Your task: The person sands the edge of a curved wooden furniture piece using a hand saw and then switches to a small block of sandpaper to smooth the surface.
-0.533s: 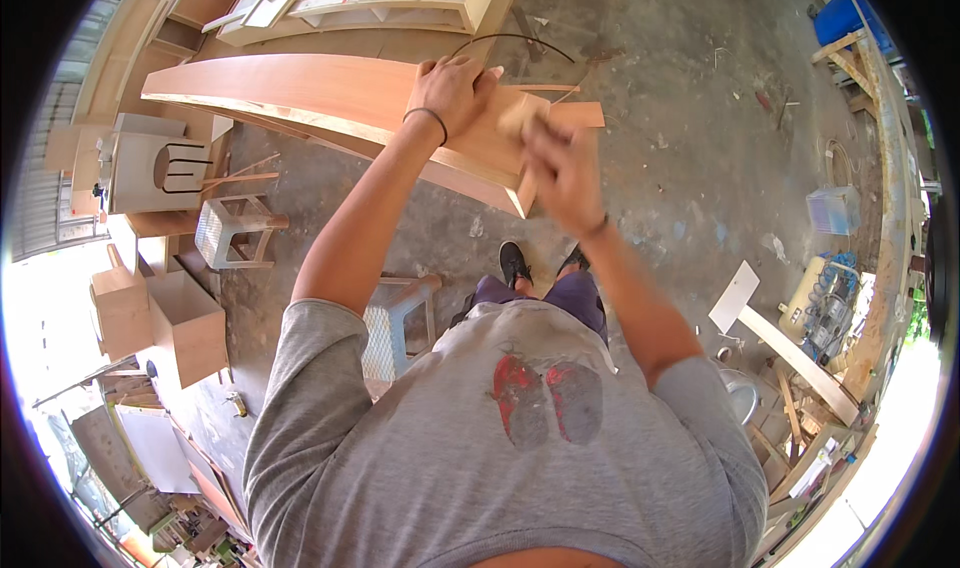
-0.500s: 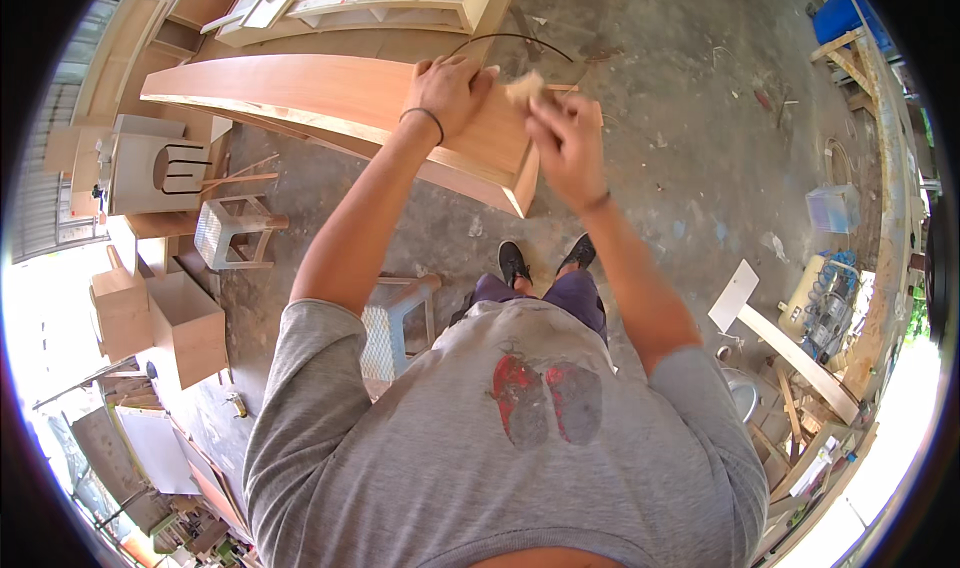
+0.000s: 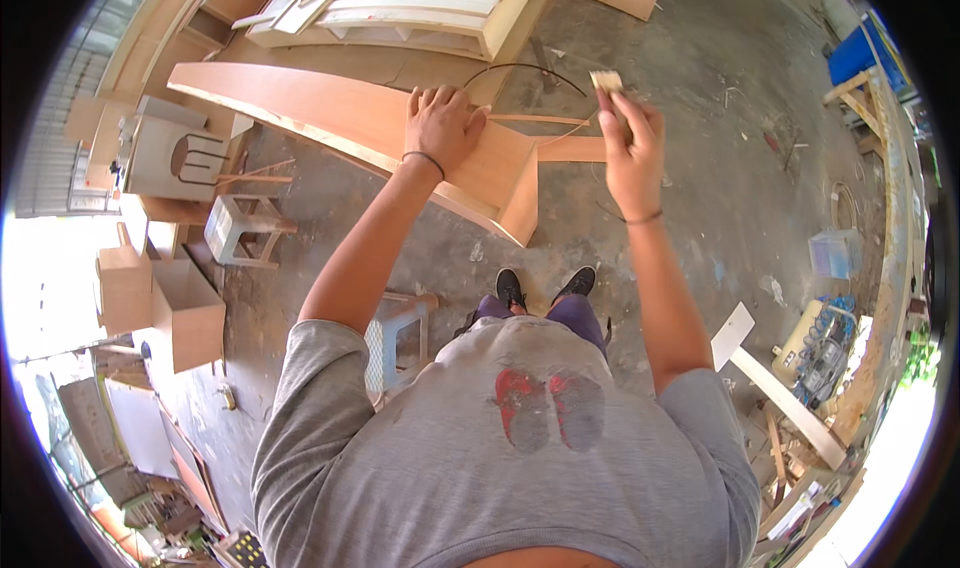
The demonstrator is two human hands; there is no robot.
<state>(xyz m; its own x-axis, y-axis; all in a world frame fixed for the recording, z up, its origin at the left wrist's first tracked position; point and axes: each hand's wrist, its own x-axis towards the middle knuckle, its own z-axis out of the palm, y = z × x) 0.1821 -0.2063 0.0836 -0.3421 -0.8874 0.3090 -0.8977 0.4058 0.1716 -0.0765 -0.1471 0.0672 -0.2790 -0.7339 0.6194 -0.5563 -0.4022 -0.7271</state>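
The person's left arm reaches out nearly straight, and the left hand (image 3: 445,126) lies palm down on a long wooden piece (image 3: 300,95), fingers a little apart and pointing away from the body, thumb held out toward the other side. The right arm stretches forward too, elbow slightly bent, and the right hand (image 3: 632,158) is raised clear of the wood, just past its near end, pinching the handle of a brush (image 3: 606,81) between thumb and fingers, the pale bristles pointing up and away. The long piece sits directly under the left hand and runs off to its left; its top is smooth, pinkish-tan and fine-grained, with a paler, rougher front edge, while the end toward the right hand is boxy and squared off. Between the hands, flat wooden strips (image 3: 572,149) stick out behind that end, and a thin dark curved cord (image 3: 530,66) arcs above them. Beyond the left hand I see a white-topped cabinet (image 3: 430,18) with a bare wood frame; below that hand, nearer the body, stands a pale blue plastic stool (image 3: 400,333), and stained grey concrete floor (image 3: 720,198) spreads out to the right of the right hand
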